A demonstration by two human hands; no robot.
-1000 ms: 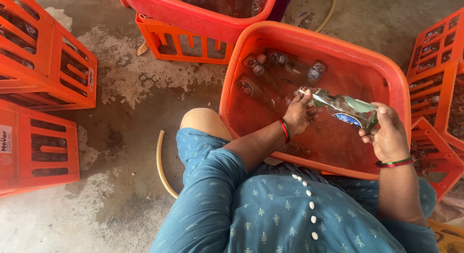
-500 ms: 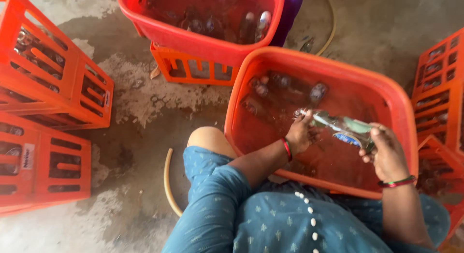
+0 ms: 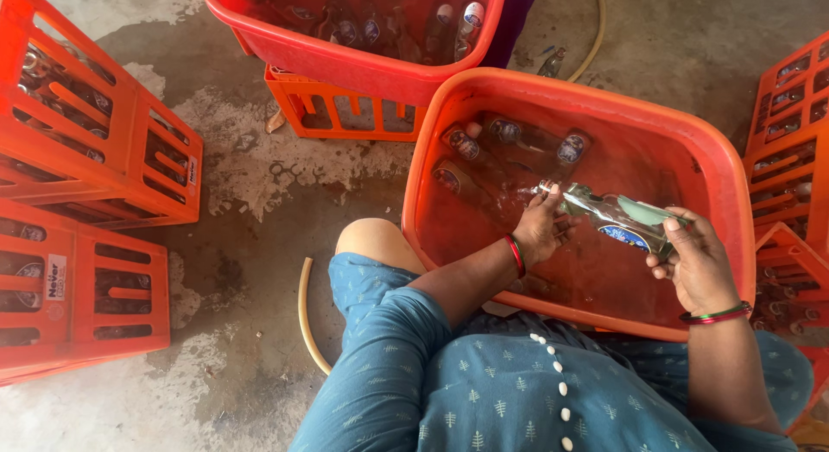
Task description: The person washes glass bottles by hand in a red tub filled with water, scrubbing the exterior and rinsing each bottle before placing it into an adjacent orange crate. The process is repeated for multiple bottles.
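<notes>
— Compared with a second ago, has anything moved?

— Mostly the view, which has tipped up so more of the far red tub [image 3: 259, 25] shows. Both hands have kept the glass bottle [image 3: 617, 221] lying crosswise over the near orange tub [image 3: 725, 171], much as before

— How are the hands set on it?

— Left hand [image 3: 540, 232] is closed around the neck end, fingers wrapped over it. Right hand [image 3: 695, 266] is clamped on the base end, thumb on top. So the bottle is held level between them, just above the murky water, near the tub's right side

— What else is in that tub?

— Several more bottles [image 3: 509, 150] lie sunk along the far wall, caps toward the person. Orange crates [image 3: 95, 158] stacked with bottles stand to the left, another crate [image 3: 790, 124] at the right, and a length of hose [image 3: 306, 318] lies on the wet concrete beside the knee

— What could go wrong?

— Wet glass, I'd judge, is slippery. If either grip loosens, the bottle could drop onto the sunken ones and chip or crack, and broken glass would be hidden under cloudy water where bare hands reach in
</notes>
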